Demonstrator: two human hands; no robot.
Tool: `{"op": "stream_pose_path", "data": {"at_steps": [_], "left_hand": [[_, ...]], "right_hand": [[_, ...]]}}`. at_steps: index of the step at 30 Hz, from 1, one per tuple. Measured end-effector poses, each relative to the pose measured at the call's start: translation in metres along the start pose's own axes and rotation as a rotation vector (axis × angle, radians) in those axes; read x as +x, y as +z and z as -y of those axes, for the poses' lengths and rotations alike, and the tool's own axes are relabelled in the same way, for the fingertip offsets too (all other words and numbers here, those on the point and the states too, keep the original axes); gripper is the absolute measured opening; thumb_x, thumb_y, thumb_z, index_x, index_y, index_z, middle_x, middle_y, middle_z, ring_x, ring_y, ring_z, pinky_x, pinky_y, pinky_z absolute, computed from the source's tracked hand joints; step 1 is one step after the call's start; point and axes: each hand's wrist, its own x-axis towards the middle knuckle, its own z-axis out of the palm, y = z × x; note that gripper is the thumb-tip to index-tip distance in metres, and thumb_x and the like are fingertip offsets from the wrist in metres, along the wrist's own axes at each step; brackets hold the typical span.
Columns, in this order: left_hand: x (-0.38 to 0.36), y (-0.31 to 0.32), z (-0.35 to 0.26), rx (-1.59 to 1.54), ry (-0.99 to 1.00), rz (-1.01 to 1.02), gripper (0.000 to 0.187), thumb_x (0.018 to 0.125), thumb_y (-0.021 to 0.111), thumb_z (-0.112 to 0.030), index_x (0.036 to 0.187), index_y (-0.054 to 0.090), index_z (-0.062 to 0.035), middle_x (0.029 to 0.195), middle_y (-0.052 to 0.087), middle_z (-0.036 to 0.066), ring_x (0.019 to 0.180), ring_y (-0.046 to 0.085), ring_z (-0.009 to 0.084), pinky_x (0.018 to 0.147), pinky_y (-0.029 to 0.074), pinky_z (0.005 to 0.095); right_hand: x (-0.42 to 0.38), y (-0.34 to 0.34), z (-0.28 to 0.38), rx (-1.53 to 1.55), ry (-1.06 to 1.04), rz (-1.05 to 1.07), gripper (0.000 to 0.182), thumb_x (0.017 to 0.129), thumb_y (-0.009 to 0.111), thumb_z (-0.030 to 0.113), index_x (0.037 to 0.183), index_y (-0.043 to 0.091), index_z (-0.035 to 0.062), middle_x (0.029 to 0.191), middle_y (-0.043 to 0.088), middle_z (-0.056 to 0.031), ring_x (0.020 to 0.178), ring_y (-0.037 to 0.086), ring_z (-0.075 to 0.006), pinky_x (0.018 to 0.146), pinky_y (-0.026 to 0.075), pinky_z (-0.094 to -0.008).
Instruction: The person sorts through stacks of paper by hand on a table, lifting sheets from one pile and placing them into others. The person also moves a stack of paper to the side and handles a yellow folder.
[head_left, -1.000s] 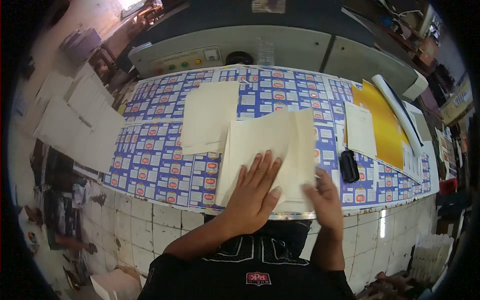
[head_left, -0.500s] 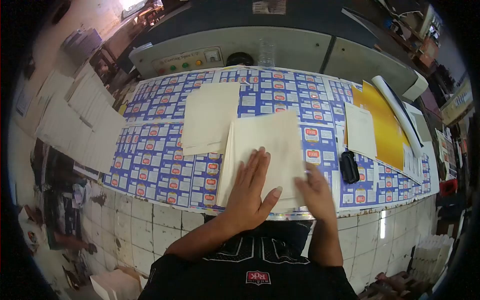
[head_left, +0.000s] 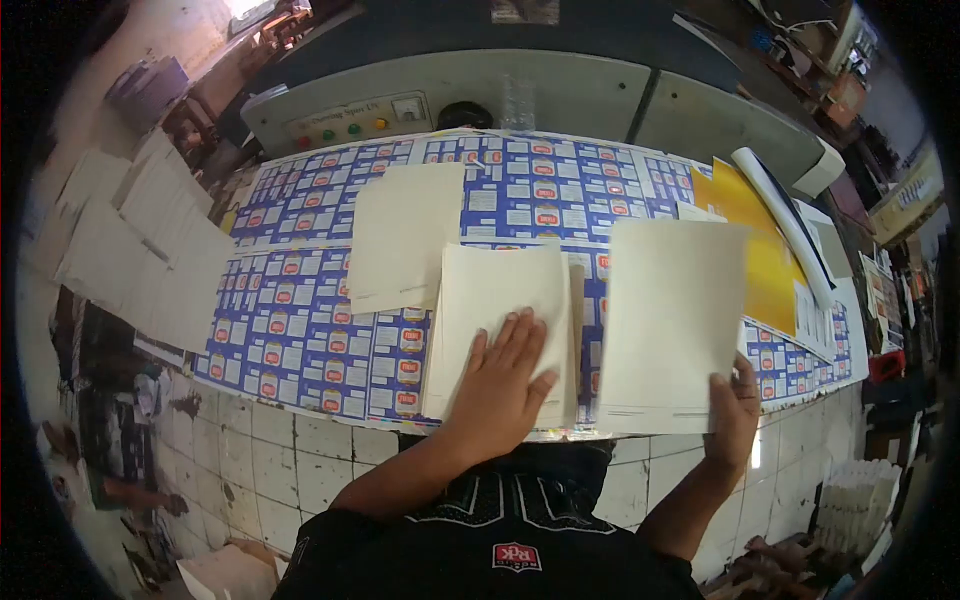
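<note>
My left hand [head_left: 505,380] lies flat, fingers stretched out, on a stack of cream paper [head_left: 500,285] near the front edge of the table. To the right of the stack, my right hand [head_left: 736,410] grips a cream sheet of paper [head_left: 672,310] by its lower right edge, thumb on the facing side. Thin lines of print run along the sheet's bottom. Beyond the stack to the left lie further cream sheets [head_left: 408,235]. The held sheet covers most of the smaller pale paper behind it.
Blue printed label sheets [head_left: 300,300] cover the tabletop. At the right lie a gold sheet [head_left: 775,260] and a white roll [head_left: 785,215]. A grey machine panel [head_left: 570,95] with buttons stands behind, with a clear plastic bottle [head_left: 518,103] before it. White papers [head_left: 150,250] are piled at left.
My right hand has moved right from the stack, carrying a sheet that now hides the black object on the table. My left hand stays flat on the stack.
</note>
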Motion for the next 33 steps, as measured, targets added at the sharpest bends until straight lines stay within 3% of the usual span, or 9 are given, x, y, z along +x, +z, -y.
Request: {"op": "stream_pose_path", "data": {"at_steps": [2,6,9,11,13,16,21,28,33], "left_hand": [[-0.005,-0.016,0.002,-0.494,-0.052,-0.257,0.07,0.101,0.039,-0.042,0.15,0.019,0.0039,0.158,0.018,0.022,0.148,0.012,0.0365,0.117,0.005,0.0531],[-0.009,-0.022,0.004,-0.423,0.065,-0.122,0.076,0.099,0.043,-0.047,0.152,0.017,0.0011,0.158,0.016,0.025,0.147,0.012,0.0402,0.115,0.004,0.0571],[-0.008,-0.018,0.008,-0.449,0.041,-0.12,0.081,0.098,0.043,-0.05,0.152,0.013,0.001,0.158,0.013,0.025,0.147,0.009,0.0412,0.115,0.003,0.0577],[-0.009,-0.019,0.008,-0.507,0.035,-0.103,0.082,0.098,0.043,-0.049,0.153,0.009,0.0011,0.159,0.01,0.024,0.148,0.007,0.0402,0.116,0.001,0.0566],[-0.01,-0.022,0.005,-0.2,0.002,-0.217,0.085,0.097,0.043,-0.053,0.152,0.009,0.0025,0.159,0.011,0.024,0.147,0.008,0.0411,0.116,0.003,0.0563],[-0.007,-0.006,0.001,-0.09,-0.036,-0.118,0.088,0.096,0.042,-0.057,0.151,0.014,0.0044,0.158,0.015,0.025,0.147,0.01,0.041,0.117,0.004,0.0559],[-0.005,0.005,-0.002,0.093,-0.02,-0.061,0.072,0.1,0.037,-0.051,0.146,0.031,0.0044,0.156,0.022,0.022,0.147,0.016,0.0325,0.118,0.01,0.0529],[-0.005,0.0,0.005,-0.012,-0.061,-0.084,0.055,0.103,0.035,-0.032,0.147,0.032,0.0,0.156,0.026,0.02,0.146,0.021,0.0327,0.118,0.013,0.0504],[-0.011,-0.016,0.011,-0.635,-0.048,-0.324,0.05,0.104,0.034,-0.027,0.147,0.034,-0.0011,0.154,0.029,0.021,0.146,0.022,0.0359,0.117,0.01,0.051]], "right_hand": [[-0.001,0.031,-0.01,-0.082,0.102,0.101,0.037,0.088,0.054,-0.004,0.125,0.055,-0.0014,0.115,0.062,-0.0118,0.101,0.059,-0.0162,0.09,0.047,-0.0298],[-0.011,0.102,-0.046,-0.082,0.234,0.455,0.04,0.095,0.058,0.01,0.133,0.049,0.0005,0.117,0.061,-0.0116,0.103,0.058,-0.016,0.091,0.046,-0.0296],[-0.007,0.12,-0.063,-0.136,0.272,0.371,0.041,0.094,0.06,0.013,0.131,0.05,-0.0011,0.117,0.062,-0.0119,0.103,0.058,-0.0162,0.089,0.046,-0.0295],[-0.004,0.123,-0.049,-0.449,0.127,0.638,0.042,0.093,0.062,0.013,0.13,0.051,-0.0027,0.117,0.063,-0.0123,0.102,0.059,-0.0163,0.088,0.047,-0.0297],[0.0,0.096,-0.046,-0.337,0.123,0.513,0.041,0.092,0.062,0.011,0.129,0.051,-0.0033,0.116,0.063,-0.012,0.102,0.06,-0.0161,0.087,0.048,-0.0297],[0.008,0.051,-0.02,-0.129,-0.011,0.129,0.037,0.092,0.059,0.004,0.128,0.052,-0.0032,0.114,0.064,-0.011,0.102,0.06,-0.0151,0.089,0.048,-0.0291],[0.008,-0.016,0.012,0.012,-0.14,-0.038,0.038,0.089,0.06,-0.002,0.126,0.053,-0.0027,0.117,0.062,-0.0107,0.108,0.058,-0.0167,0.096,0.045,-0.0311],[-0.008,-0.005,0.018,0.014,-0.043,0.037,0.044,0.087,0.061,0.001,0.13,0.05,-0.0053,0.119,0.06,-0.0134,0.11,0.057,-0.0189,0.097,0.044,-0.0321],[-0.008,0.049,0.002,0.009,0.104,0.23,0.039,0.088,0.059,0.001,0.126,0.052,-0.0051,0.117,0.062,-0.0128,0.107,0.059,-0.0174,0.094,0.045,-0.0306]]}}
